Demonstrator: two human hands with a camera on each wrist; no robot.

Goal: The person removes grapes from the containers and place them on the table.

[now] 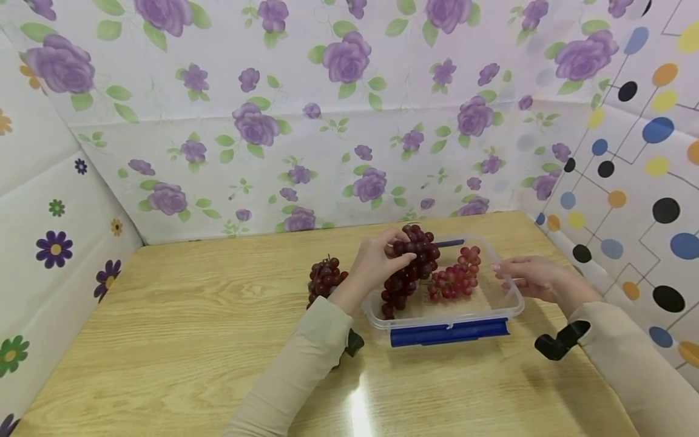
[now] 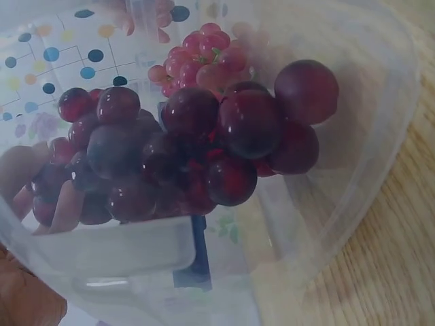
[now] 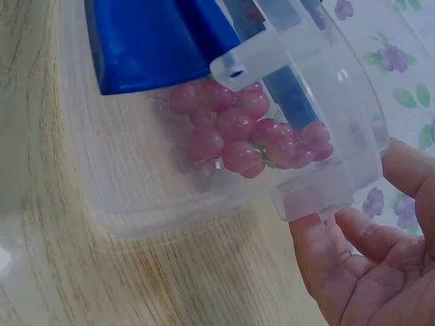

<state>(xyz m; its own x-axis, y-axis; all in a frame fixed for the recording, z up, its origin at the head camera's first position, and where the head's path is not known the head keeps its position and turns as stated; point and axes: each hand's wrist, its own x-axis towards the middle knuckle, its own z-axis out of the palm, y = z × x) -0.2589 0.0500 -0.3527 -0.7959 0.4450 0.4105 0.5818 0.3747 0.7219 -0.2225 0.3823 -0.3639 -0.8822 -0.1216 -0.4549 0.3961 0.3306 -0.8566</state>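
Observation:
My left hand point(image 1: 377, 261) pinches the top of a bunch of dark red grapes point(image 1: 417, 255), which hangs down along the left part of a clear plastic container point(image 1: 437, 321). Inside the container, to the right, lies a smaller bunch of pinkish-red grapes point(image 1: 455, 278). The left wrist view sees the dark grapes point(image 2: 194, 112) through the container's wall. At the right end, my right hand point(image 1: 532, 277) holds the rim, its fingers under the edge tab in the right wrist view. A second dark bunch point(image 1: 326, 278) rests on the table left of the container, partly behind my left forearm.
A blue clip flap point(image 1: 449, 332) hangs folded out at the container's front, and another blue flap point(image 1: 450, 243) shows at its back. The wooden table point(image 1: 191, 340) meets patterned sheets at the back and both sides. Black wrist straps sit below both sleeves.

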